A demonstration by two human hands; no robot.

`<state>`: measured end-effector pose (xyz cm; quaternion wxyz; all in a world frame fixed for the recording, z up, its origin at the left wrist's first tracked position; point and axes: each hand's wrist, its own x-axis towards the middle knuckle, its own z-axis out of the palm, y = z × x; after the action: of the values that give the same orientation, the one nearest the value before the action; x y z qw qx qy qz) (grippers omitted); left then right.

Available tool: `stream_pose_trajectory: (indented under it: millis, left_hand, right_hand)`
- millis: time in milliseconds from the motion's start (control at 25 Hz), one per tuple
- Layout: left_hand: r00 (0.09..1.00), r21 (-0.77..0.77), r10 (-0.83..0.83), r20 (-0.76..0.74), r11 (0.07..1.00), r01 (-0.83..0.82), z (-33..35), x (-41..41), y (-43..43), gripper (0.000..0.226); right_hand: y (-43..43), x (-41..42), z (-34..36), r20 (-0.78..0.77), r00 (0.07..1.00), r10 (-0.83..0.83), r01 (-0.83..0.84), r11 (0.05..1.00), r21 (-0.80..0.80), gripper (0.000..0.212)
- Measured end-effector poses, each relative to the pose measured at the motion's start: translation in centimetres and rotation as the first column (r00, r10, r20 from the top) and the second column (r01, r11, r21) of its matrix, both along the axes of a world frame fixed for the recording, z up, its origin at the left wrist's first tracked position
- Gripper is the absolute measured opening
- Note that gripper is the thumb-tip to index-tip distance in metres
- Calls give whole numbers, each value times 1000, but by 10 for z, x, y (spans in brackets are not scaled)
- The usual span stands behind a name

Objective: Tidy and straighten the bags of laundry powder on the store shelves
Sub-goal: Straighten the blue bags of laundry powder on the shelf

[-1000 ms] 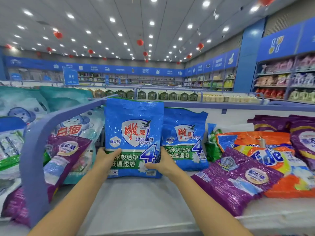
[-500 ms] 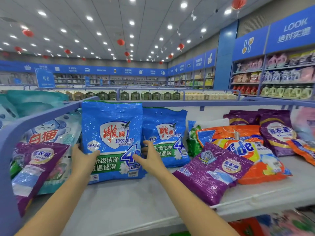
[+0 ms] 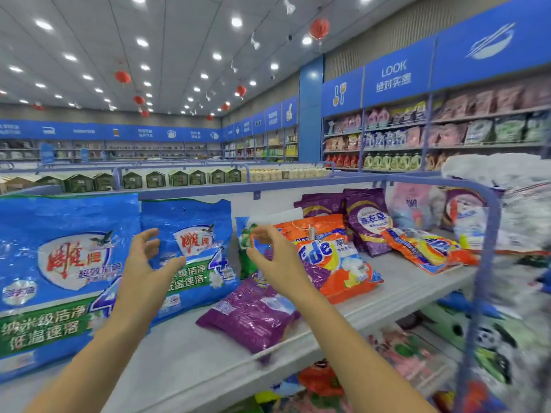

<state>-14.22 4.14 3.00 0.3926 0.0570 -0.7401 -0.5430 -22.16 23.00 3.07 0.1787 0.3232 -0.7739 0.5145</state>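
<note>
Released onto the shelf (image 3: 179,368) moments ago, the big blue bag (image 3: 59,263) stands beside the smaller blue bag (image 3: 193,219); the purple bag (image 3: 250,317) lies at the edge, where my open, empty left hand (image 3: 143,266) or right hand (image 3: 275,260) could sweep it off.

Both bare forearms were extended forward, side by side. The left hand (image 3: 146,263) and the right hand (image 3: 275,260) were held apart, palms turned inward, fingers loosely spread and slightly curved.

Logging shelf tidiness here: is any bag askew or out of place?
The shiny purple plastic bag lies flat and slanted at the pale shelf's front edge, while the large blue plastic bag stands upright.
</note>
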Motion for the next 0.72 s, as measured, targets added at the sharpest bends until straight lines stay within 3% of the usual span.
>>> stream_pose_trajectory:
  millis: [280,440,560,720]
  left_hand:
    - [969,-32,-211,127,976,217,-11,-56,122,47]
    - [958,-56,-250,139,964,260,-17,-107,205,42]
    - [950,-46,-268,163,959,278,-25,-155,272,39]
    - [903,-28,-360,234,926,376,-26,-205,355,40]
  right_hand:
    - [141,-55,-14,12,984,-179,179,984,-9,24]
    - [242,-114,-23,8,952,-305,304,952,45,25]
    - [327,-167,-32,-29,909,-416,414,893,174,30]
    - [424,-245,-45,-79,817,-571,532,693,487,39]
